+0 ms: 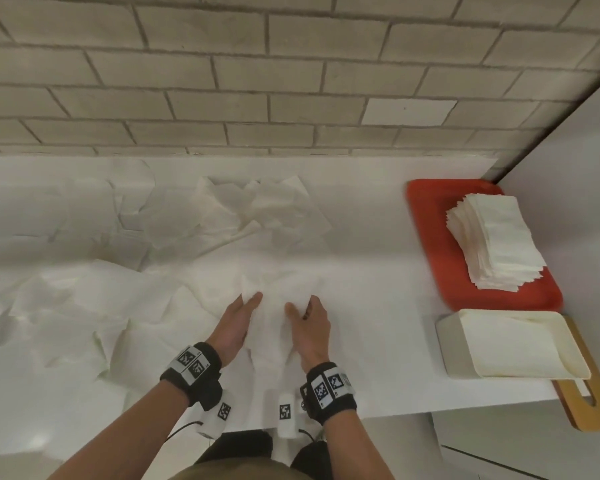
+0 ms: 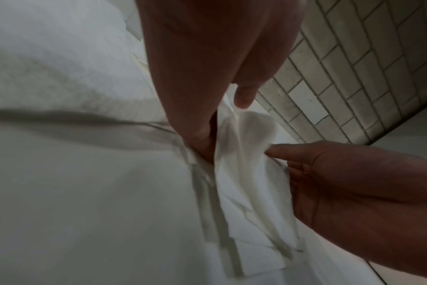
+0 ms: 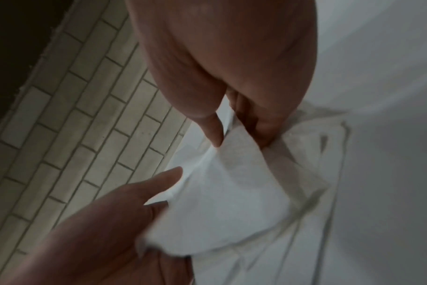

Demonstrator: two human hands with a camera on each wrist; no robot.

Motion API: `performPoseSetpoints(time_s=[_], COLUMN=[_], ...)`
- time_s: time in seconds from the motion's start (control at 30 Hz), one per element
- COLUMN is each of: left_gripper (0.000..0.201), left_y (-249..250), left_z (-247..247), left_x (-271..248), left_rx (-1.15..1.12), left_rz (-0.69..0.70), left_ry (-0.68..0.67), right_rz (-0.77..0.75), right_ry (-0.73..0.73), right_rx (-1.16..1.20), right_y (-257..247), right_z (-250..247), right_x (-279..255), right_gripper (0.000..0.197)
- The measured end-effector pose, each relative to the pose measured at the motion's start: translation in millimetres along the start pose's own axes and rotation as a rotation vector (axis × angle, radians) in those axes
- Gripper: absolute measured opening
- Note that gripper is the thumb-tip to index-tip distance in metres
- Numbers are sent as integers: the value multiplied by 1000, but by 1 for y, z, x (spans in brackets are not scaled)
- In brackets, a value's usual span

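Observation:
A white paper napkin (image 1: pixel 274 306) is held up off the white counter (image 1: pixel 378 271) between my two hands, near the front edge. My left hand (image 1: pixel 246 301) pinches its left side between thumb and fingers. My right hand (image 1: pixel 303 306) pinches the right side the same way. The left wrist view shows the left hand (image 2: pixel 222 123) gripping the sagging napkin (image 2: pixel 244 154), with the right hand's thumb on its other edge. In the right wrist view, the right hand (image 3: pixel 239 138) clamps the napkin (image 3: pixel 232 202) along a fold.
A red tray (image 1: pixel 426 202) at the right carries a stack of folded napkins (image 1: pixel 496 244). In front of it a cream box (image 1: pixel 499 344) sits on a wooden board (image 1: pixel 582 403). Loose unfolded napkins (image 1: pixel 84 299) cover the left and back of the counter. A tiled wall (image 1: pixel 257 81) stands behind.

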State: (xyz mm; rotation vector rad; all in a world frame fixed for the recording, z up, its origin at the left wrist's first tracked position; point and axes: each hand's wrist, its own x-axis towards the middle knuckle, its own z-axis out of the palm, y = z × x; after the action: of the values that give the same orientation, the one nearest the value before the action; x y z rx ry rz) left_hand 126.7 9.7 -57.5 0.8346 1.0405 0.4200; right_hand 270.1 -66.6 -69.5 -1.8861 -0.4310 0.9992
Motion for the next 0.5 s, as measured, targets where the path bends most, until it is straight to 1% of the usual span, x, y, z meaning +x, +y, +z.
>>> performPoseSetpoints(time_s=[0.07,0.13,0.23,0.33,0.37,0.43,0.47,0.5], left_gripper=[44,42,37,37,36,34,34,34], left_y=[3,7,11,13,13,11,11,12], left_z=[2,10,24,41,47,60,68,76], left_x=[1,-1,-9,-22,-26,-33,-36,-39], left_rx=[25,97,161,249,302,359,357,334], left_rz=[12,63,138,213,237,253,247,239], left_ry=[-1,-24,-72,-103,-114,-141,-156,-166], right_rz=[-34,-66,-114,-161,-144,-103,-121,-174], right_ry=[-47,-107,-144,-66,-50,-33,-16,15], right_rx=[-26,2,79,107,163,355,418,421], right_y=[-2,-6,-9,-9,-10,-16,-18,-20], right_z=[-4,-12,-29,-55,-64,-85,-96,-108], right_x=[0,-2,-7,-15,-18,-22,-22,-22], right_gripper=[13,8,19,23,26,32,31,28])
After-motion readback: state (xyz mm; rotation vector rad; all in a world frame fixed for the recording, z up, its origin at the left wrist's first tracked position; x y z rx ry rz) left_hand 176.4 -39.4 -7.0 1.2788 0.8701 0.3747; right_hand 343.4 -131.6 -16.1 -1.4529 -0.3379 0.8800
